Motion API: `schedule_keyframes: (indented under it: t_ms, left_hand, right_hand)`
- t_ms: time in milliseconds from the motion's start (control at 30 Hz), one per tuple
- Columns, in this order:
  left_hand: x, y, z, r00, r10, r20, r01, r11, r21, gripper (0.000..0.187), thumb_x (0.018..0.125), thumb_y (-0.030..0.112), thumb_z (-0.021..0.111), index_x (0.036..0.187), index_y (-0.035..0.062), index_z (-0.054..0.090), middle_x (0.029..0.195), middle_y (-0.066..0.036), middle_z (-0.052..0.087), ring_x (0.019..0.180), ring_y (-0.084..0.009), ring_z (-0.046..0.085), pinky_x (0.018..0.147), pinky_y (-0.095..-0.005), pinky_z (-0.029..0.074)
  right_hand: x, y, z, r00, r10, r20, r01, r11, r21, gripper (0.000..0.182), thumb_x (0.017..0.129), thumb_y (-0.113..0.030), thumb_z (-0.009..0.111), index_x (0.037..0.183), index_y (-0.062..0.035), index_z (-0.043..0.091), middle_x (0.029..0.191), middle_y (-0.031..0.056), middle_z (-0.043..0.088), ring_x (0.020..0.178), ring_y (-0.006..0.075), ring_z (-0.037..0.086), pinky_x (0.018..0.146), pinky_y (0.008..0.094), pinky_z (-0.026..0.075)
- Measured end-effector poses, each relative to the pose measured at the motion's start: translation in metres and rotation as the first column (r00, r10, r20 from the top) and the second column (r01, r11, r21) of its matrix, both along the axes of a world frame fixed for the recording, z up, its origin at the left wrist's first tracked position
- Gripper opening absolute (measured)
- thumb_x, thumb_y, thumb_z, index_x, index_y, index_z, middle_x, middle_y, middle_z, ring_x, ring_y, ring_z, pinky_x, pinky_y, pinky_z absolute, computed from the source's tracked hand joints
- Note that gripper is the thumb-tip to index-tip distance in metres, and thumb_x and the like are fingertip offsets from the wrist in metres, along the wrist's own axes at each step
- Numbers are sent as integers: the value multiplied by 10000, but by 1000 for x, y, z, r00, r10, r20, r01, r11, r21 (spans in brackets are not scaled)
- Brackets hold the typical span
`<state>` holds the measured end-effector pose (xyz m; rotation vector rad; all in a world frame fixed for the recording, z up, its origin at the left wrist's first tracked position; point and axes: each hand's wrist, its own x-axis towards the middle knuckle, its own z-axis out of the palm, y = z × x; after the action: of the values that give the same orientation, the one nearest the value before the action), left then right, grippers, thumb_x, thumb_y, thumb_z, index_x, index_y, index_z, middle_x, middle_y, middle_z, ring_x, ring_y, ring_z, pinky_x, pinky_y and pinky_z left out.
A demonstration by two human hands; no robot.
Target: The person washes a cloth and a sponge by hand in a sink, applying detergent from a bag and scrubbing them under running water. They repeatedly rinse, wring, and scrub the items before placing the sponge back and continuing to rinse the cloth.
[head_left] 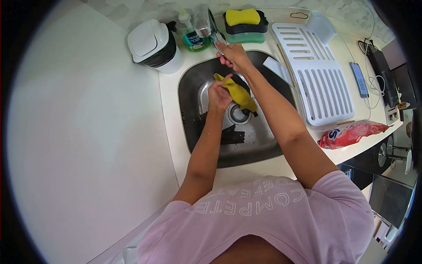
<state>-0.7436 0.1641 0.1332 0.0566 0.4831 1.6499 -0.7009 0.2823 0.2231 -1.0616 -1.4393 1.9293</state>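
In the head view my left hand (219,94) is over the steel sink (204,152), its fingers closed on a yellow cloth (241,94) with dark parts along its edge. The cloth hangs down toward the drain (238,114). Farther back, my right hand (234,56) grips the end of the chrome faucet (214,30) at the sink's rear rim, its thumb on top and its fingers curled underneath.
Behind the sink stand a green soap bottle (193,37) and a soap dispenser (246,33) topped by a yellow sponge (242,16). A white lidded bin (151,42) is at left. On the right are a white dish rack (323,90), a phone (359,80) and a red packet (351,134).
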Motion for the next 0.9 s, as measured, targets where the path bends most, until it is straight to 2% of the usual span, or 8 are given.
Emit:
schedule_keyframes:
  t_ms: [67,167,267,367,467,700,800,900]
  left_hand:
    - [-1,5,9,999,36,5,-33,952,-304,317,767,190,583,989,-12,483,913,-136,549,776,-249,565,724,-425,476]
    - [-4,26,-22,956,20,-292,-123,933,-339,273,737,123,635,927,-24,506,822,-154,556,708,-253,571,652,-418,496]
    - [-9,41,-40,958,6,-286,-129,901,-413,209,718,13,620,892,-34,516,778,-136,545,723,-240,568,625,-406,502]
    - [-14,45,-40,959,-156,-238,41,903,-427,180,760,18,571,924,-24,512,818,-113,529,738,-222,555,619,-407,493]
    - [-14,43,-32,903,-159,-400,12,938,-345,199,833,64,487,1019,-4,495,932,-110,564,828,-224,575,743,-372,483]
    - [-18,52,-15,868,-123,-482,-32,953,-300,199,842,55,461,1028,0,505,965,-90,554,840,-213,565,735,-337,485]
    - [-15,51,-9,851,-1,-526,-132,968,-215,180,798,53,533,966,-12,532,845,-76,543,714,-175,537,605,-332,471]
    - [-11,42,20,668,-25,-744,-287,913,-289,189,767,63,579,919,-43,540,839,-80,559,712,-172,546,592,-312,466]
  right_hand:
    - [0,1,0,999,6,47,-7,1000,18,386,776,-348,556,574,-19,557,445,59,495,336,107,390,318,247,303]
    - [0,0,5,995,-8,101,5,1000,31,385,772,-351,554,571,-23,560,447,54,497,342,107,393,320,248,308]
    - [0,0,7,995,-5,97,4,1000,17,384,768,-349,557,566,-24,559,449,54,499,343,107,393,322,248,312]
    - [-1,0,8,997,-13,81,11,1000,28,381,769,-341,557,564,-20,559,448,56,498,338,108,390,320,248,311]
    - [-1,0,10,995,-14,97,12,1000,23,381,772,-326,557,557,-12,557,449,64,504,333,111,393,316,248,309]
    - [-4,1,10,1000,-15,18,14,1000,23,370,778,-297,554,550,-5,552,456,77,515,338,108,412,322,243,318]
    - [-5,-1,3,999,-45,18,45,998,38,390,788,-313,550,551,-4,552,462,82,522,330,114,408,318,243,317]
    - [-3,-11,-25,992,-60,-110,64,997,32,366,805,-317,541,633,2,590,511,55,550,403,113,466,384,236,370]
